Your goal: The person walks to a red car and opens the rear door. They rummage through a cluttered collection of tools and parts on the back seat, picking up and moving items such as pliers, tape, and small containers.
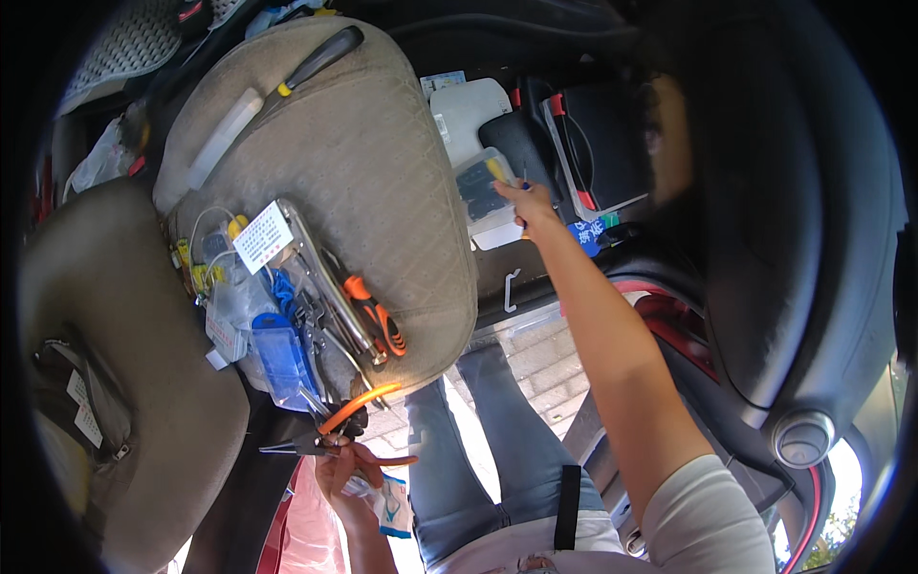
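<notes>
At the lower middle, my left hand (337, 471) is closed around long-nose pliers (359, 413) with orange handles, their dark jaws pointing left. A small white and blue packet (394, 507) hangs beside that hand; whether the fingers grip it is hidden. My right arm reaches far forward to the car floor. There my right hand (532, 207) is closed on a slim screwdriver (525, 184) with a thin shaft and a blue part, mostly covered by the fingers. Just beside its fingertips is a clear plastic box (478, 182) with something yellow (496, 169) at its edge.
On the beige car seat (402, 143) lie a putty-knife-like tool (325, 59), an orange and black handled tool (375, 314), a blue clear case (279, 359), a white card (263, 236) and bagged parts. A black case (604, 143) stands at right, near the open door (765, 239).
</notes>
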Demonstrator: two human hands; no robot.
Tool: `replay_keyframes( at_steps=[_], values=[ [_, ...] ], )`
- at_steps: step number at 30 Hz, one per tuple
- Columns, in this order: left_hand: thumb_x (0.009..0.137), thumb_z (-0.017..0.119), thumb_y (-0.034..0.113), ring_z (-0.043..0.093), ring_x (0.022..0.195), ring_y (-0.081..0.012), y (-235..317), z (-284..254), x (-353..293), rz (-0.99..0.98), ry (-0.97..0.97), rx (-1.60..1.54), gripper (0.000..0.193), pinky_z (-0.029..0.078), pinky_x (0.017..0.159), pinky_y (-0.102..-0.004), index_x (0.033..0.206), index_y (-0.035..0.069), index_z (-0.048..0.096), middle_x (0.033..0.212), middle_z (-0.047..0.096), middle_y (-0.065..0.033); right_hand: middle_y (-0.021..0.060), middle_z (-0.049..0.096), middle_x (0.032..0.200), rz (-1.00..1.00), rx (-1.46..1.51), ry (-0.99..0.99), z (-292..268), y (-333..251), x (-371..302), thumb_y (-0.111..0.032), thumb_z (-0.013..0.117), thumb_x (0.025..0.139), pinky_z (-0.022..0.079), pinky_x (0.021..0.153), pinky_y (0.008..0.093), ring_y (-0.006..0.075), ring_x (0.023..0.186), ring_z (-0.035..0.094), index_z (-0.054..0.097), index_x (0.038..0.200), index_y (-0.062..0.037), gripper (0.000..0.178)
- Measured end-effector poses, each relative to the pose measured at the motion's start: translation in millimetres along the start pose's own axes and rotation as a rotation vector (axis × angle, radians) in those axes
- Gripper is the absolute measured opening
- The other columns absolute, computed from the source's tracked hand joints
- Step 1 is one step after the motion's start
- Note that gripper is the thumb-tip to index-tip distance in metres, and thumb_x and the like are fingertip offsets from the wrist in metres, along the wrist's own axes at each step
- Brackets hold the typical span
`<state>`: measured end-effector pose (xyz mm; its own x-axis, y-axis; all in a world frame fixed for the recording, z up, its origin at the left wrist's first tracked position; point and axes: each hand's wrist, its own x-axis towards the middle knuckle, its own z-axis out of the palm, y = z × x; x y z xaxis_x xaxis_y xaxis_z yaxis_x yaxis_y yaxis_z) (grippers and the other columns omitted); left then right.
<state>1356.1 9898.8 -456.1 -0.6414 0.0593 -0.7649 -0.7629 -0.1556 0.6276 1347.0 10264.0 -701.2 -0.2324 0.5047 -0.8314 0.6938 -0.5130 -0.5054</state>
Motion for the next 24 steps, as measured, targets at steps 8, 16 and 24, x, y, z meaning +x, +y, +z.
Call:
replay_keyframes(
  at_steps=[8, 16, 24],
  values=[
    [0.087, 0.047, 0.008, 0.042, 0.035, -0.0119, -6, 31, 1, 0.020, 0.075, 0.002, 0.011, 0.035, 0.033, -0.0216, 0.096, 0.003, 0.048, 0.062, 0.055, -0.0124, 0.0180, 0.061, 0.101, -0.435, -0.149, 0.141, 27, -74, 82, -0.026, 0.075, 0.067, 0.043, 0.084, 0.0336, 0.0290, 0.094, 0.058, 0.053, 0.111, 0.0010, 0.055],
    [0.090, 0.046, 0.011, 0.041, 0.033, -0.0118, -30, 8, 2, 0.044, 0.082, 0.009, 0.012, 0.037, 0.031, -0.0252, 0.096, 0.002, 0.051, 0.062, 0.054, -0.0109, 0.0026, 0.049, 0.070, -0.231, -0.361, -0.109, -4, -105, 131, -0.035, 0.061, 0.082, 0.030, 0.037, 0.0221, 0.0075, 0.052, 0.039, 0.050, 0.118, -0.0051, 0.048],
    [0.091, 0.043, 0.011, 0.041, 0.035, -0.0122, -34, 8, 3, 0.022, -0.023, -0.054, 0.016, 0.051, 0.040, -0.0424, 0.103, 0.003, 0.049, 0.066, 0.055, -0.0101, -0.0006, 0.047, 0.071, -0.175, 0.084, -0.174, -16, -85, 115, -0.030, 0.063, 0.082, 0.029, 0.038, 0.0200, 0.0056, 0.046, 0.034, 0.052, 0.104, -0.0058, 0.035]
  ],
)
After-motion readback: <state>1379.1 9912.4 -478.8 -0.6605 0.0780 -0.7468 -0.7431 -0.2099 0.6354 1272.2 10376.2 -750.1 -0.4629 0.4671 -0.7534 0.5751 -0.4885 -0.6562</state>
